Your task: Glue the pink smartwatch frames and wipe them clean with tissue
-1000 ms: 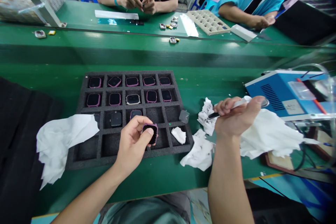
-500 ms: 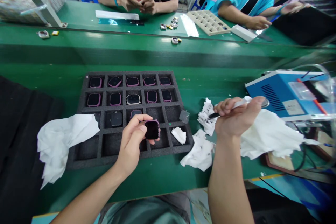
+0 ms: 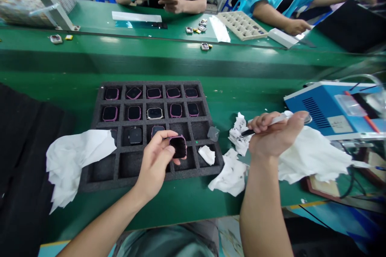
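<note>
My left hand (image 3: 157,158) grips a purple-framed smartwatch case (image 3: 177,147) between thumb and fingers, its dark screen facing up. It is held over the lower right part of a black foam tray (image 3: 99,186). Watch cases of the same kind sit in the tray's compartments, among them a pale gold one (image 3: 155,113) and a black one (image 3: 134,135). On the right, my right hand (image 3: 268,132) is palm up, fingers curled around a slim tool (image 3: 279,119) with a white middle; a dark end shows at the left and a shiny end near the thumb.
Smudged wipes (image 3: 230,174) lie right of the tray, a white cloth (image 3: 68,164) overlaps its left edge, and another cloth (image 3: 313,154) lies beyond my right hand. A blue machine (image 3: 313,108) stands at right. Across the bench, two people work near a beige tray (image 3: 241,24).
The whole view has shifted slightly, and my left hand has tilted the watch case a little. My right hand keeps its hold. Across the bench, one person's hands have risen.
</note>
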`<state>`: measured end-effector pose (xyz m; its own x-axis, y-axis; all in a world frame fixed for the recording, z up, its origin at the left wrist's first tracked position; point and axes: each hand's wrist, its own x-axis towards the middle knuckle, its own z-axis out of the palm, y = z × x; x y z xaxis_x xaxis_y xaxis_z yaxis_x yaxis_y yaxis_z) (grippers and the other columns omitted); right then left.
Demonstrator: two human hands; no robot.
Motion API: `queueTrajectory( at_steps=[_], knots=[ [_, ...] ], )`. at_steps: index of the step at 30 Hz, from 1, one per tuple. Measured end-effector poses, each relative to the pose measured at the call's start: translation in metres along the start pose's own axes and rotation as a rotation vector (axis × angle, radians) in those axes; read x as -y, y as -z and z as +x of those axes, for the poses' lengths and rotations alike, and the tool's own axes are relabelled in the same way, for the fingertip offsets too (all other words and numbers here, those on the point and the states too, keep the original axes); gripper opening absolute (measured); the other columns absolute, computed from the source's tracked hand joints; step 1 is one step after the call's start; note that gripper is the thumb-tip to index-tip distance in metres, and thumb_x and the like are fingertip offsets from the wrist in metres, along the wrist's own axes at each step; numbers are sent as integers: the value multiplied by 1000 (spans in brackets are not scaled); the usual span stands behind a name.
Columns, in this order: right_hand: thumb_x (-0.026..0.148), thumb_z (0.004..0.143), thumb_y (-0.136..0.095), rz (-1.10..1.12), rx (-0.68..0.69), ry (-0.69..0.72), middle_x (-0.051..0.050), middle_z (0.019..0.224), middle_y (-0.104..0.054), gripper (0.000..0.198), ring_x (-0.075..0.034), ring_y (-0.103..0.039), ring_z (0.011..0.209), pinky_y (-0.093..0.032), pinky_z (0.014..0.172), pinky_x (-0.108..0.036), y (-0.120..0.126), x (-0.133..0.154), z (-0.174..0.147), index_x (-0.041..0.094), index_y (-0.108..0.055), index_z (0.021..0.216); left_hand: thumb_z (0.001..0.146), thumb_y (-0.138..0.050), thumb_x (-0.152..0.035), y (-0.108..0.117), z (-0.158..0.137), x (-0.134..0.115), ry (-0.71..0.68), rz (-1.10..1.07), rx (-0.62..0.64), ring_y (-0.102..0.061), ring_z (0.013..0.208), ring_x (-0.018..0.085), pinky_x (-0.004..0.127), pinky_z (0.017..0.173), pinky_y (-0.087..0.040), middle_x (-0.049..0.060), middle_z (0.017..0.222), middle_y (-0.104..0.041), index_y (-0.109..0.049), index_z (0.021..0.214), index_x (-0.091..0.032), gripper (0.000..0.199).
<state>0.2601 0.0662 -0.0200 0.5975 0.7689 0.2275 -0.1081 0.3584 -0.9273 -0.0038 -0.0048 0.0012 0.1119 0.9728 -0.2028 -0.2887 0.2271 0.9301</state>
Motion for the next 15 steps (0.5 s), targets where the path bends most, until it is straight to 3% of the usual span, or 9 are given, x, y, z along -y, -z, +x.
queueTrajectory(
  at_steps=[5, 15],
  knots=[
    [89, 82, -41, -14, -10, 3, 5, 39, -30, 77, -9, -30, 37, -23, 41, -28, 0, 4, 1, 22, -44, 43, 78, -71, -22, -5, 0, -4, 61, 92, -61, -69, 68, 15, 23, 58, -54, 2, 82, -71, -59, 104, -17, 29],
    [85, 85, -37, -27, -76, 92, 3, 36, -24, 77, -12, -30, 34, -25, 40, -30, -5, 26, -9, 24, -44, 39, 79, -69, -22, -4, 0, -3, 68, 64, -64, -68, 68, 15, 25, 59, -55, 3, 82, -70, -58, 104, -17, 28]
  ],
)
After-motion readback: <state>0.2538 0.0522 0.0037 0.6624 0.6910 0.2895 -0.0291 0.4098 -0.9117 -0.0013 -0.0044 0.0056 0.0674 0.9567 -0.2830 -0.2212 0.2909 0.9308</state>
